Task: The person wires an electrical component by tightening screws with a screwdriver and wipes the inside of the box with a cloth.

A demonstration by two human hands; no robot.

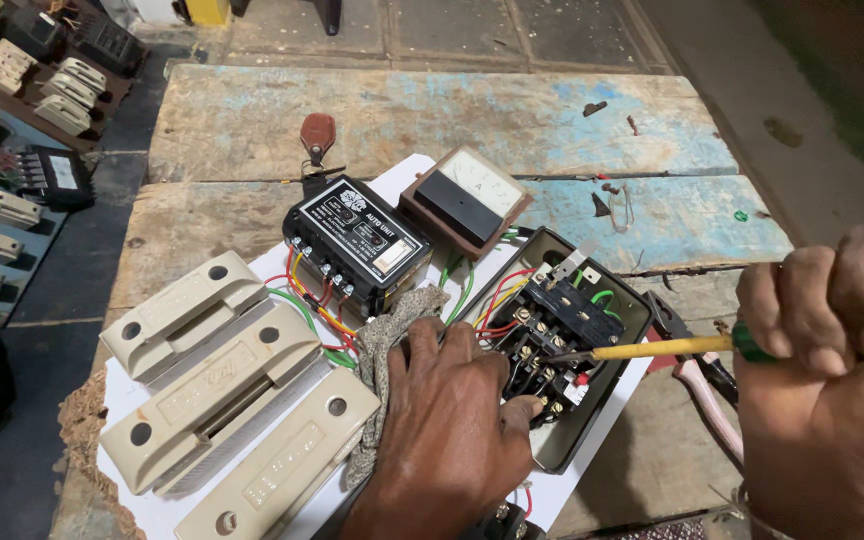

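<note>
The right hand, nearest, grips a screwdriver whose tip sits in the starter box at centre-right, so the left hand, fingers spread, should keep the box steady while turning squarely.

One view only is given, from a head-worn camera: the worktop is looked down on steeply and from close in, its far edge toward the frame's top.
</note>
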